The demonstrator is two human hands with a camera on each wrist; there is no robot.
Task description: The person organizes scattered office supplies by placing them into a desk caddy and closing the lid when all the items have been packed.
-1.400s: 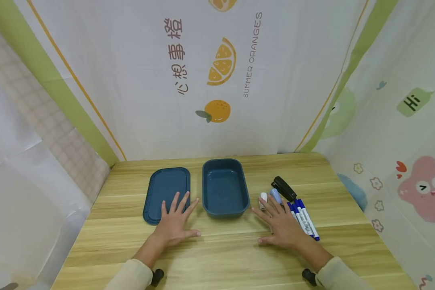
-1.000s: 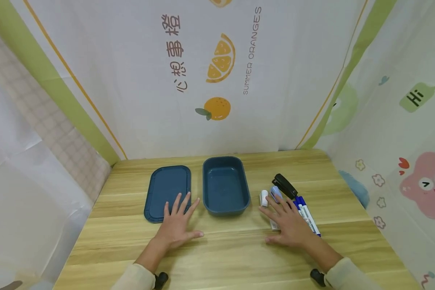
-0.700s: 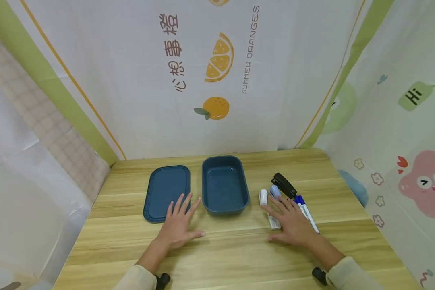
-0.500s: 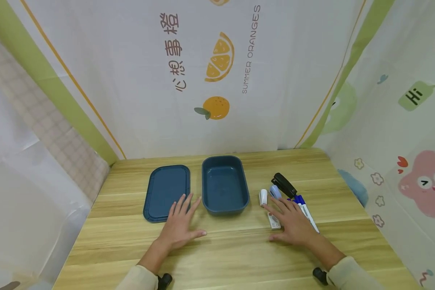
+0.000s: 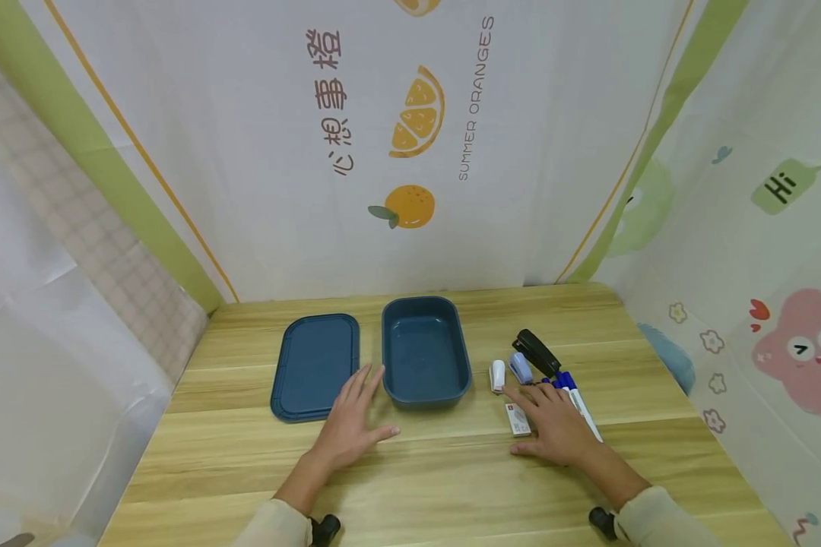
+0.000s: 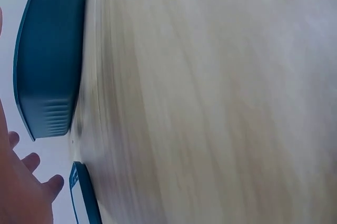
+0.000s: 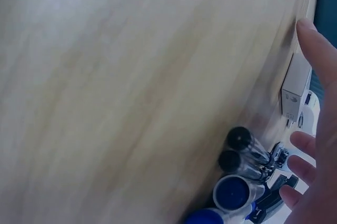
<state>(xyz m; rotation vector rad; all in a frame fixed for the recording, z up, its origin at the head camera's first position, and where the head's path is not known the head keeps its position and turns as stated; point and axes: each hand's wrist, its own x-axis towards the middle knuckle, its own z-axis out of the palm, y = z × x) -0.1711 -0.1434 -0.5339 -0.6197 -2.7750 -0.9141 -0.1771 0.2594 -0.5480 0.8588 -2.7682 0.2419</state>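
My left hand [image 5: 347, 431] hovers with extended fingers near the front corner of the dark blue lid [image 5: 317, 365] and the front left of the dark blue plastic box [image 5: 426, 357], which has nothing in it. My right hand [image 5: 556, 425] is spread above several markers [image 5: 584, 410] with blue caps, partly covering them. By its thumb and index finger lies a small white box [image 5: 518, 419]. Beyond its fingertips are a white mini stapler [image 5: 497, 376], a light blue mini stapler [image 5: 520, 368] and a black stapler [image 5: 537, 352]. Neither hand holds anything.
A wood-grain table [image 5: 438, 486] carries everything. Behind it hangs a white curtain [image 5: 280, 228] with orange prints, and more printed cloth encloses both sides. In the right wrist view, marker ends [image 7: 233, 192] stand close below the hand.
My left hand has drifted right and slightly nearer me, its fingers drawing closer together. My right hand has shifted right, uncovering the small white box. The objects stay in place.
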